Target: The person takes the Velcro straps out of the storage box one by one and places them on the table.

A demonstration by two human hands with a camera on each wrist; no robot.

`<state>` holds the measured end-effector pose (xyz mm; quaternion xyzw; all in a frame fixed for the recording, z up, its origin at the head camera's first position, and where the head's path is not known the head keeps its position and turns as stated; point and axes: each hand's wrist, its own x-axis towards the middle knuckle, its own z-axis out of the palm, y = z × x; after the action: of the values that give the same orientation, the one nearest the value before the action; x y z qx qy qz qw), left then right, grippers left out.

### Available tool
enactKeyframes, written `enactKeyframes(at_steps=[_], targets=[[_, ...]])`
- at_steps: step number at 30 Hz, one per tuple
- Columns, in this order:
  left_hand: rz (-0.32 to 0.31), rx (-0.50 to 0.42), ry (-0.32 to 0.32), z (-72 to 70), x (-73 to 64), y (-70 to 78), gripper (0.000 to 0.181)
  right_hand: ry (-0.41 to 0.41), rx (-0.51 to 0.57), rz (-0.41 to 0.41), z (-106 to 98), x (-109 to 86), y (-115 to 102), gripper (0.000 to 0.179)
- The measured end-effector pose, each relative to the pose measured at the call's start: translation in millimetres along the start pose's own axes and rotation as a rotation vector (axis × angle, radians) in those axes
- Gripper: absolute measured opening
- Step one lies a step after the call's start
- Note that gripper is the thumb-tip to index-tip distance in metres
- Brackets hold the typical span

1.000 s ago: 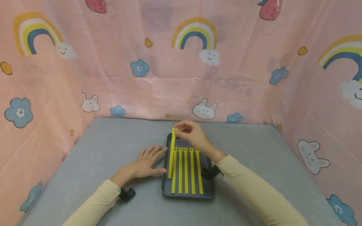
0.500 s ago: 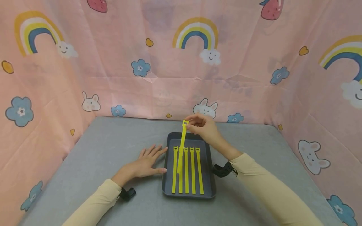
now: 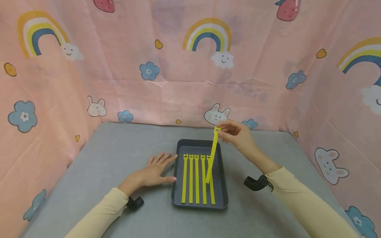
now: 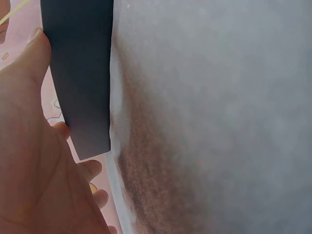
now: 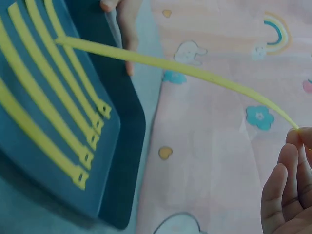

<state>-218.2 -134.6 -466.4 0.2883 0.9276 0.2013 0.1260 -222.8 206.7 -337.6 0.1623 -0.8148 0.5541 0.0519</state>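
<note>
A dark grey tray (image 3: 220,195) lies on the table, with several yellow hook-and-loop cable ties (image 3: 190,180) side by side in it, slotted heads at the far end. My right hand (image 3: 240,135) pinches another cable tie (image 3: 213,145) by its slotted head between thumb and fingers. That tie slants down over the right side of the tray; the right wrist view shows its strap (image 5: 195,72) bending gently. My left hand (image 3: 153,172) lies with spread fingers at the tray's left side. In the left wrist view its thumb (image 4: 35,53) touches the tray wall (image 4: 80,78).
Grey cloth covers the table (image 3: 119,148). Pink patterned curtains (image 3: 178,99) stand at the back and both sides. A black strap device (image 3: 257,182) is on the right wrist, another (image 3: 135,204) on the left.
My right hand has carried the pinched cable tie from the tray's left edge across to its right side, lifting it. My left hand stays beside the tray.
</note>
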Motion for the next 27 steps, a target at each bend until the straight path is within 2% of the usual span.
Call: enactKeyframes(at_steps=[5, 14, 22, 27], targets=[[0.005, -0.005, 0.0, -1.6, 0.1, 1.3, 0.091, 0.032, -0.013, 0.019, -21, -10.0, 2, 0.033], [-0.003, 0.006, -0.004, -1.5, 0.2, 2.8, 0.089, 0.033, -0.03, 0.041, -55, -25.4, 5, 0.03], [0.0, 0.006, 0.002, -1.6, 0.2, 3.0, 0.089, 0.004, -0.117, 0.067, -68, -35.9, 12, 0.031], [0.001, 0.002, 0.002, -2.0, -0.2, 3.6, 0.089, -0.043, -0.166, 0.134, -72, -39.8, 20, 0.034]])
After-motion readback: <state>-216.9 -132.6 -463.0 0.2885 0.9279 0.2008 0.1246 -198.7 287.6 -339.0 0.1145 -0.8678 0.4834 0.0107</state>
